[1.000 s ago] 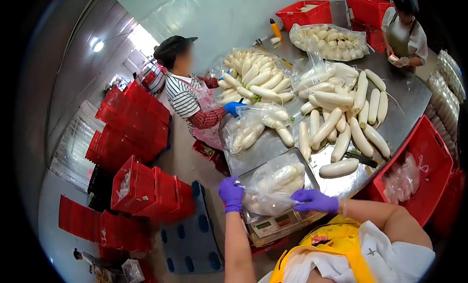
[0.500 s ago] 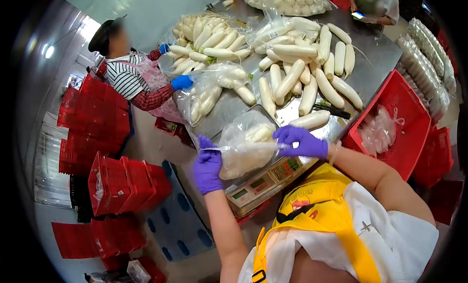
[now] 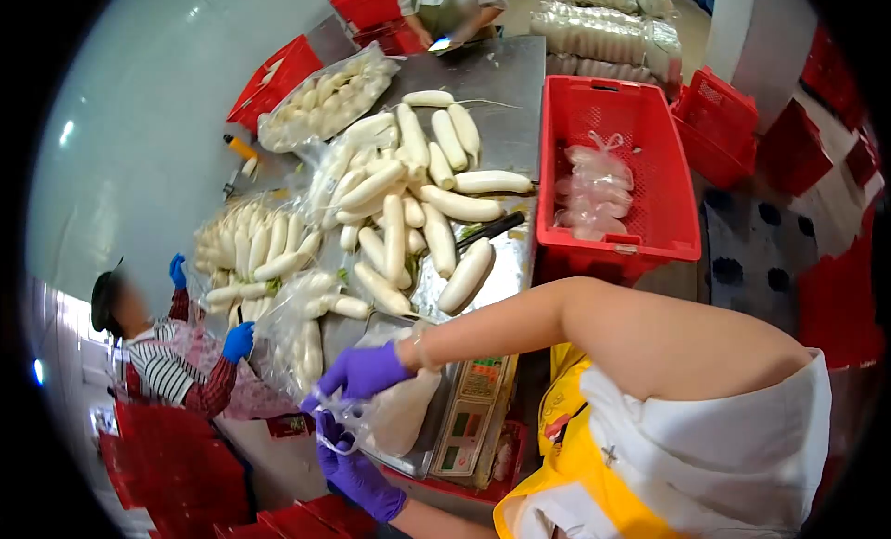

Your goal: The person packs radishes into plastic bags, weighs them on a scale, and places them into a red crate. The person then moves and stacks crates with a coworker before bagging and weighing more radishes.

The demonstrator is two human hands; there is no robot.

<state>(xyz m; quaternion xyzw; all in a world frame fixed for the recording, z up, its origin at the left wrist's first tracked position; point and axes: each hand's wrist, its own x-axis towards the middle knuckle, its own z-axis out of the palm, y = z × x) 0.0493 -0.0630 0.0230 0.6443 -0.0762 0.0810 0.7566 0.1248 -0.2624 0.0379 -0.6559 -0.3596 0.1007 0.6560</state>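
A clear plastic bag (image 3: 401,417) with white contents lies on the scale (image 3: 469,414). My right hand (image 3: 360,374), in a purple glove, pinches the bag's gathered neck from above. Just below it, my left hand (image 3: 357,474), gloved the same way, has its fingers closed on the bag's mouth. What the bag holds is mostly hidden by the cloudy plastic and my right arm. Beyond my hands, a single white radish (image 3: 466,275) lies nearest on the metal table (image 3: 501,75), in front of a heap of white radishes (image 3: 394,219).
A red crate (image 3: 617,233) holding bagged radishes (image 3: 594,191) stands right of the table. A black-handled tool (image 3: 492,231) lies near the heap. On the left, a co-worker's blue-gloved hand (image 3: 238,342) is beside another radish bag (image 3: 302,340). Another person (image 3: 455,10) stands at the far end.
My view has swung right. My hands, earlier apart with the bag's edge stretched between them, are now close together at its gathered neck, my right hand above my left.
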